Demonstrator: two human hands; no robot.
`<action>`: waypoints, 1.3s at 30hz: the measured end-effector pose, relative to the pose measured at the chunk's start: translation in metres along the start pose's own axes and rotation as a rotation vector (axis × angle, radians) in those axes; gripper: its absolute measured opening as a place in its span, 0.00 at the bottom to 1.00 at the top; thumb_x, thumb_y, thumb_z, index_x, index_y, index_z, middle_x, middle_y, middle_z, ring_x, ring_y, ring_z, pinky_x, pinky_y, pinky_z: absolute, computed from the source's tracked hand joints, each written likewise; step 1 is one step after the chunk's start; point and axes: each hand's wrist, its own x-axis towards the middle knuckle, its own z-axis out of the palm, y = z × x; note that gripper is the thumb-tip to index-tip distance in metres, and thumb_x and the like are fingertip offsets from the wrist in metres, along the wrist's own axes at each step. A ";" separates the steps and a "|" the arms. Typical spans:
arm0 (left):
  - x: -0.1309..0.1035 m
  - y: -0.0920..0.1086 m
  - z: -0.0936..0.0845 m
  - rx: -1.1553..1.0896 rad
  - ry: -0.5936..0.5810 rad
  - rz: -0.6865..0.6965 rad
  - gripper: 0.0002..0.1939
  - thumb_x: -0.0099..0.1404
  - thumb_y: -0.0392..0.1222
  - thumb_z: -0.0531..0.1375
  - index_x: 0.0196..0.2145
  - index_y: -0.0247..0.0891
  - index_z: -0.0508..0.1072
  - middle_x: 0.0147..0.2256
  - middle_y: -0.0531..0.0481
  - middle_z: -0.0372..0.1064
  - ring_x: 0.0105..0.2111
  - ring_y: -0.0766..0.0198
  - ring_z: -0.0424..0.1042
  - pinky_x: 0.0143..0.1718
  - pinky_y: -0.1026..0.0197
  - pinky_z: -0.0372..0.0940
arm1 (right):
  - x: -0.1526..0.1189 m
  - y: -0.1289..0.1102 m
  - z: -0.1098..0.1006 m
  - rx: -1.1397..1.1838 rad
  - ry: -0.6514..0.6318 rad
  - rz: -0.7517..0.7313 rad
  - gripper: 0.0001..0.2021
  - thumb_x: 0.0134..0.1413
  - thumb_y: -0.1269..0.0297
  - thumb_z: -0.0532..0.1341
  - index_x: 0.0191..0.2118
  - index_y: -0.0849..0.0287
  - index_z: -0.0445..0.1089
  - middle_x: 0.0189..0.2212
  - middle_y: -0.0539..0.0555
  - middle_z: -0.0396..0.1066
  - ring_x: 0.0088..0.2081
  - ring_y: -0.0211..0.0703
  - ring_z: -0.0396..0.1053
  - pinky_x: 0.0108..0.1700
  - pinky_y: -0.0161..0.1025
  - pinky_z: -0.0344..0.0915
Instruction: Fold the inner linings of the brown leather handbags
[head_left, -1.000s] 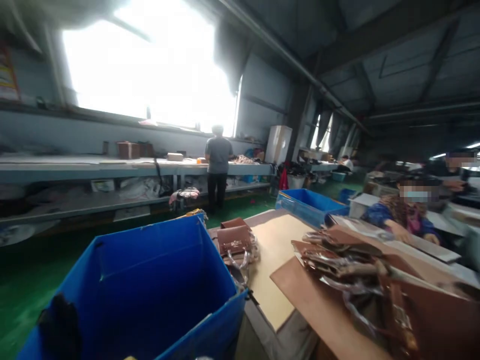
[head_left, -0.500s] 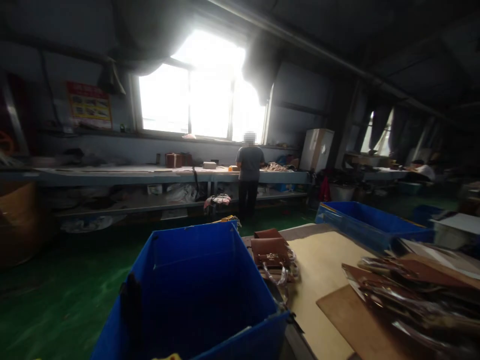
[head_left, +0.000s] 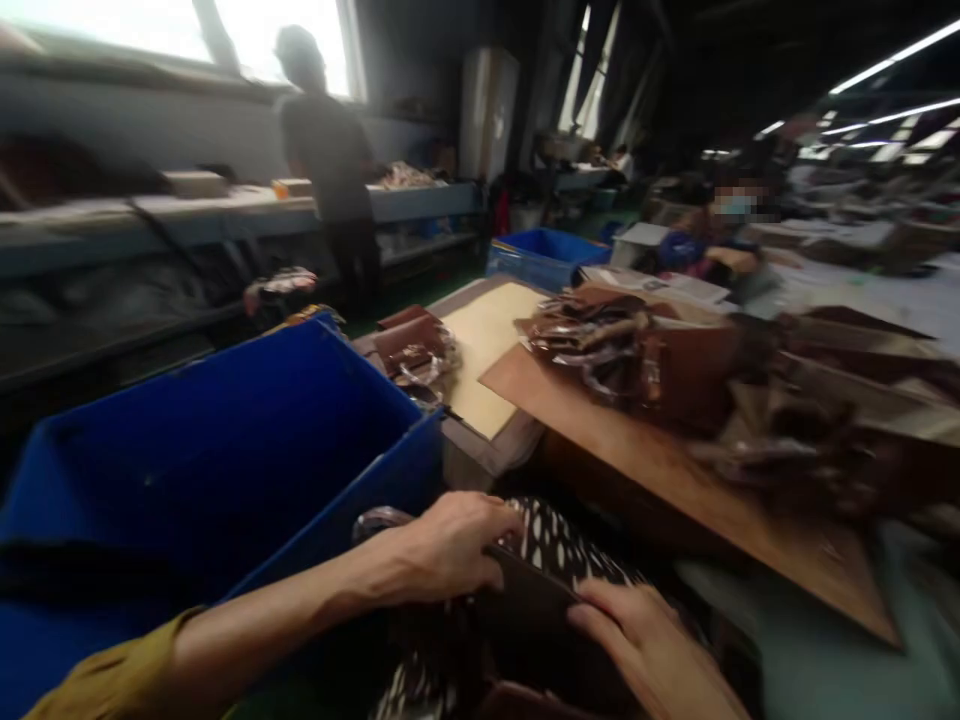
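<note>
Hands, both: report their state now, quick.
Left hand: closed, gripping the edge of a dark panel.
Right hand: closed, pinching the same dark panel's edge.

The dark piece (head_left: 525, 590) looks smooth and mostly matt, leather-like, though blur hides its grain. The spotted material (head_left: 559, 540) beside it seems soft, like cloth or plush. A matt, woven-looking cloth makes up the mustard sleeve (head_left: 124, 670). The blue bin (head_left: 225, 400) is smooth plastic sheet with a dull sheen. The cream sheet (head_left: 491, 350) looks like flat, matt paper or card. The brown board (head_left: 637, 460) is smooth, faintly shiny along its length; wood or card, unclear. Smooth, leather-like brown bags (head_left: 694, 360) carry glossy, crinkled clear plastic wrapping (head_left: 600, 365).
</note>
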 end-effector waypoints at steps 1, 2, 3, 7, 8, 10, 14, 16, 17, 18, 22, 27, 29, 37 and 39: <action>0.004 -0.005 0.001 -0.012 -0.009 0.002 0.12 0.51 0.37 0.63 0.36 0.40 0.70 0.33 0.53 0.69 0.34 0.62 0.68 0.32 0.65 0.60 | 0.002 0.000 0.000 0.024 -0.060 -0.016 0.11 0.56 0.57 0.51 0.32 0.48 0.71 0.31 0.50 0.72 0.38 0.46 0.67 0.40 0.40 0.61; 0.007 -0.009 0.001 -0.030 -0.021 -0.002 0.12 0.51 0.37 0.63 0.35 0.40 0.70 0.32 0.54 0.69 0.33 0.63 0.68 0.31 0.66 0.59 | 0.005 -0.002 -0.002 0.062 -0.085 -0.033 0.13 0.57 0.58 0.50 0.30 0.49 0.70 0.30 0.50 0.72 0.38 0.46 0.67 0.39 0.39 0.60; 0.009 -0.013 0.002 -0.047 -0.032 -0.004 0.12 0.51 0.37 0.62 0.35 0.41 0.70 0.31 0.55 0.69 0.32 0.64 0.67 0.30 0.67 0.58 | 0.007 -0.004 -0.004 0.090 -0.079 -0.027 0.13 0.57 0.58 0.50 0.29 0.51 0.70 0.29 0.49 0.72 0.37 0.45 0.66 0.38 0.38 0.58; 0.013 -0.018 0.005 -0.091 -0.057 -0.009 0.12 0.50 0.38 0.62 0.36 0.42 0.71 0.29 0.57 0.69 0.30 0.66 0.66 0.29 0.69 0.56 | 0.009 -0.012 -0.013 0.107 -0.094 -0.043 0.14 0.57 0.60 0.50 0.26 0.55 0.68 0.25 0.49 0.70 0.33 0.42 0.65 0.32 0.36 0.53; 0.015 -0.018 0.005 -0.102 -0.067 -0.008 0.12 0.50 0.38 0.62 0.35 0.42 0.71 0.29 0.58 0.69 0.30 0.66 0.65 0.29 0.69 0.56 | 0.009 -0.012 -0.014 0.110 -0.097 -0.051 0.14 0.57 0.60 0.51 0.25 0.55 0.68 0.24 0.49 0.70 0.32 0.41 0.65 0.32 0.35 0.52; 0.018 -0.017 0.004 -0.132 -0.095 -0.009 0.10 0.51 0.39 0.62 0.34 0.42 0.72 0.28 0.58 0.68 0.29 0.67 0.65 0.28 0.69 0.55 | 0.010 -0.011 -0.015 0.129 -0.093 -0.064 0.14 0.57 0.61 0.51 0.25 0.56 0.68 0.24 0.49 0.70 0.31 0.40 0.65 0.32 0.35 0.51; 0.025 -0.016 0.001 -0.197 -0.179 -0.023 0.08 0.54 0.42 0.60 0.33 0.40 0.74 0.27 0.57 0.69 0.27 0.68 0.64 0.26 0.70 0.54 | 0.010 -0.009 -0.014 0.161 -0.098 -0.078 0.14 0.57 0.60 0.52 0.24 0.56 0.67 0.23 0.47 0.69 0.29 0.38 0.64 0.30 0.34 0.50; 0.028 -0.015 0.000 -0.215 -0.229 -0.030 0.09 0.55 0.43 0.58 0.34 0.40 0.74 0.27 0.56 0.69 0.27 0.68 0.64 0.26 0.70 0.54 | 0.010 -0.008 -0.013 0.177 -0.095 -0.083 0.14 0.57 0.60 0.52 0.23 0.57 0.66 0.21 0.47 0.68 0.28 0.37 0.64 0.29 0.34 0.50; 0.030 -0.014 0.000 -0.219 -0.248 -0.033 0.10 0.56 0.43 0.57 0.34 0.40 0.75 0.27 0.56 0.69 0.27 0.68 0.64 0.26 0.70 0.54 | 0.010 -0.007 -0.013 0.189 -0.094 -0.087 0.14 0.57 0.60 0.52 0.23 0.57 0.66 0.21 0.46 0.68 0.27 0.37 0.64 0.29 0.33 0.50; 0.032 -0.014 0.000 -0.222 -0.263 -0.036 0.10 0.56 0.43 0.57 0.34 0.40 0.75 0.27 0.56 0.70 0.27 0.68 0.64 0.26 0.70 0.54 | 0.010 -0.007 -0.013 0.204 -0.095 -0.089 0.14 0.57 0.60 0.51 0.23 0.57 0.66 0.21 0.46 0.67 0.27 0.37 0.63 0.29 0.33 0.50; 0.037 -0.014 0.001 -0.214 -0.293 -0.034 0.11 0.56 0.43 0.56 0.33 0.39 0.76 0.25 0.56 0.69 0.26 0.68 0.64 0.25 0.70 0.53 | 0.011 -0.005 -0.013 0.280 -0.093 -0.097 0.12 0.57 0.62 0.51 0.27 0.56 0.68 0.25 0.47 0.70 0.30 0.38 0.65 0.30 0.33 0.52; 0.037 -0.019 0.004 -0.214 -0.306 -0.029 0.11 0.57 0.44 0.55 0.34 0.41 0.76 0.23 0.56 0.67 0.24 0.69 0.62 0.23 0.70 0.52 | 0.012 -0.004 -0.014 0.300 -0.120 -0.190 0.13 0.58 0.64 0.50 0.30 0.56 0.70 0.27 0.48 0.71 0.31 0.38 0.65 0.32 0.33 0.54; 0.037 -0.020 0.005 -0.231 -0.321 -0.028 0.12 0.57 0.44 0.55 0.34 0.41 0.76 0.24 0.56 0.67 0.24 0.69 0.61 0.23 0.70 0.52 | 0.012 -0.002 -0.013 0.302 -0.135 -0.200 0.14 0.58 0.64 0.49 0.29 0.56 0.70 0.26 0.47 0.71 0.29 0.37 0.65 0.30 0.33 0.53; 0.039 -0.020 0.006 -0.250 -0.336 0.001 0.11 0.57 0.43 0.55 0.32 0.39 0.76 0.22 0.56 0.65 0.23 0.70 0.60 0.22 0.70 0.50 | 0.015 -0.003 -0.013 0.159 -0.089 -0.178 0.12 0.58 0.63 0.51 0.28 0.56 0.69 0.26 0.47 0.70 0.31 0.38 0.65 0.33 0.33 0.54; 0.039 -0.019 0.006 -0.258 -0.329 0.008 0.11 0.58 0.42 0.55 0.32 0.39 0.76 0.22 0.57 0.65 0.22 0.70 0.59 0.22 0.70 0.50 | 0.018 -0.009 -0.015 0.091 -0.071 -0.178 0.08 0.55 0.64 0.54 0.28 0.55 0.68 0.28 0.48 0.71 0.34 0.39 0.66 0.34 0.33 0.54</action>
